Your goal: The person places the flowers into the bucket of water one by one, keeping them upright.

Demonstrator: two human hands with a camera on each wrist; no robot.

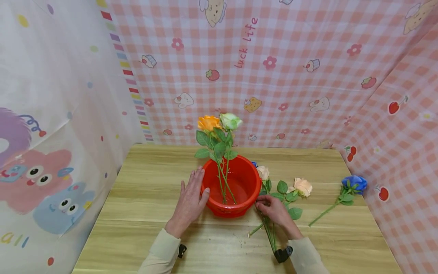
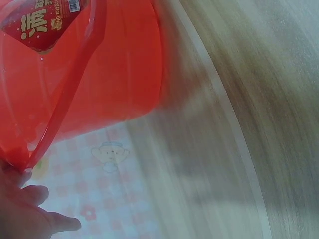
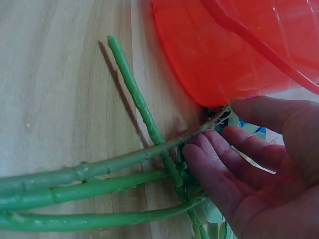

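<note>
A red plastic bucket (image 1: 239, 211) stands on the table, with an orange rose (image 1: 208, 123) and a pale green-white rose (image 1: 230, 121) upright inside it. My left hand (image 1: 189, 198) rests against the bucket's left side, its fingers extended along the rim. On the right, my right hand (image 1: 273, 209) is beside the bucket with bent fingers around the upper part of a rose stem (image 3: 134, 158). Whether the fingers press on that stem is unclear. Other green stems (image 3: 89, 191) lie next to it. Two peach roses (image 1: 302, 187) lie to the right of the bucket.
A blue rose (image 1: 355, 184) lies apart at the table's right side. Another blue bloom (image 1: 254, 164) shows partly behind the bucket. The bucket's red handle (image 2: 67, 89) hangs down its side. Patterned cloth (image 1: 239, 87) encloses the wooden table (image 1: 143, 213) at the back and sides.
</note>
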